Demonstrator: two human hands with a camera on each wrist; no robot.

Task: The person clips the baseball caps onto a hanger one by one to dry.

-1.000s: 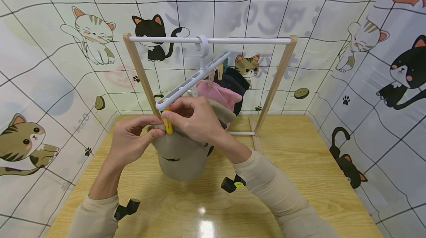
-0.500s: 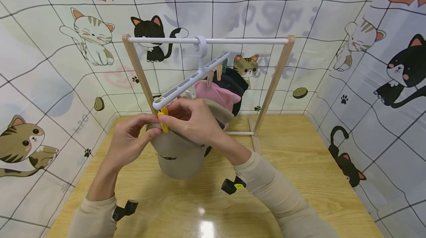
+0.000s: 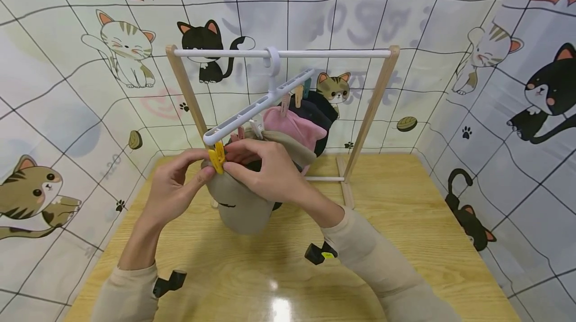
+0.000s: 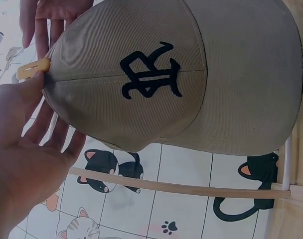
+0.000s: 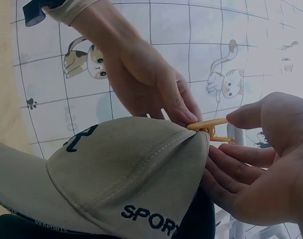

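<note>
A beige baseball cap [image 3: 245, 212] with dark lettering hangs crown-up below the near end of a pale plastic hanger [image 3: 252, 108]. At the crown's top sits a yellow clothespin [image 3: 218, 157], its tip on the fabric in the right wrist view. My left hand [image 3: 173, 189] pinches the crown beside that clothespin, thumb right at its tip. From the other side my right hand [image 3: 274, 172] has its thumb at one clothespin handle [image 5: 216, 122] and its fingers close below the other handle. In the left wrist view, the cap's front [image 4: 101, 45] faces the camera.
Behind hang another beige cap [image 3: 292, 147], a pink cap [image 3: 294, 126] and dark caps [image 3: 321, 107], with several clothespins along the hanger. A rack with a white rail [image 3: 333, 54] and wooden posts [image 3: 375, 107] stands on the wooden table [image 3: 405, 222].
The cap and clothespin have risen slightly and the clothespin has turned. My right thumb has slid to its lower side, leaving more of it visible. White and pink clothespins behind now show better.
</note>
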